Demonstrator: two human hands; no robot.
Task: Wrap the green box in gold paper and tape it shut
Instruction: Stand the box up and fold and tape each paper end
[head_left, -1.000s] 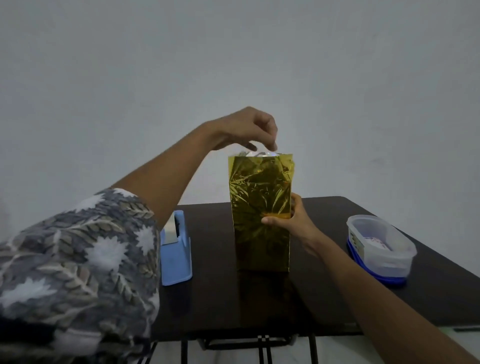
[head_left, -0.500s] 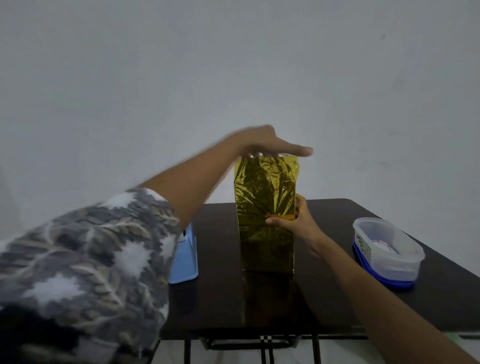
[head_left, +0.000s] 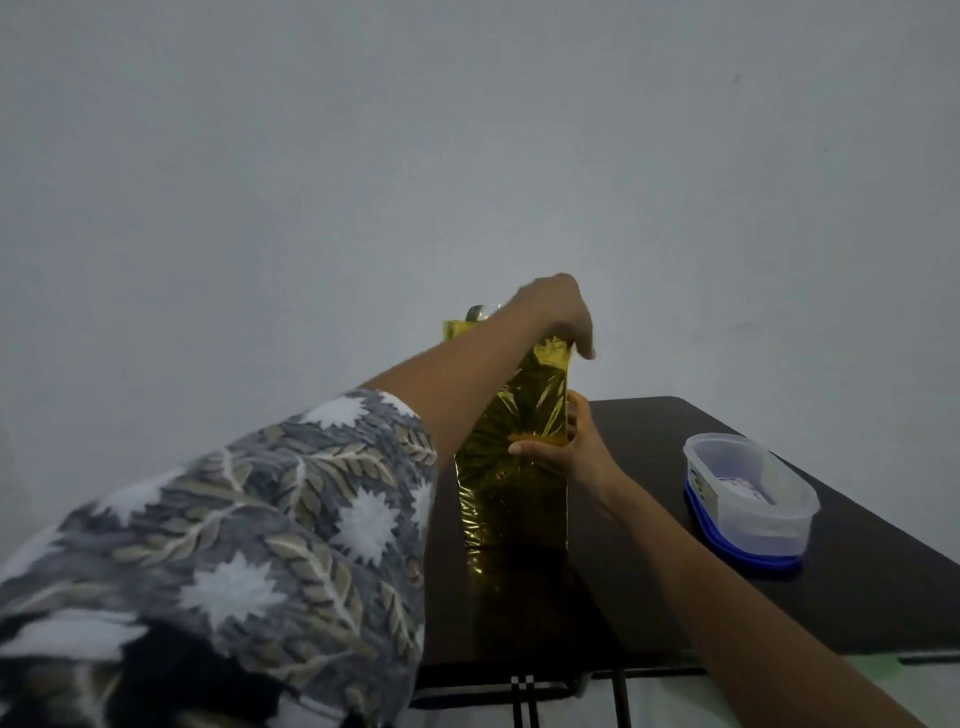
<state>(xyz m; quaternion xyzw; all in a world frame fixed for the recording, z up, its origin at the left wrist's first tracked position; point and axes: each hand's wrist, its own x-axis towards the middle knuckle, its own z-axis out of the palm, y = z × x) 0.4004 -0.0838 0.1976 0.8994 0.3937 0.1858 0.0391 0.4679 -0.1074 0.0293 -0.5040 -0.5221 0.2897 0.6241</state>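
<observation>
The box wrapped in gold paper (head_left: 511, 493) stands upright on the dark table (head_left: 649, 597); no green shows. My right hand (head_left: 563, 454) grips its right side at mid height, thumb across the front. My left hand (head_left: 558, 312) lies over the top right corner of the gold paper, fingers curled down onto the top fold. A bit of clear shiny material shows at the top left edge. My left arm and patterned sleeve hide the box's left side.
A clear plastic tub (head_left: 748, 499) on a blue lid sits at the right of the table. The table's front edge and metal legs (head_left: 524, 696) are near me. A plain wall is behind. The sleeve covers the table's left part.
My left hand has moved from the top middle to the top right corner and curled down over it. My left arm now hides the blue tape dispenser. The right hand keeps its hold.
</observation>
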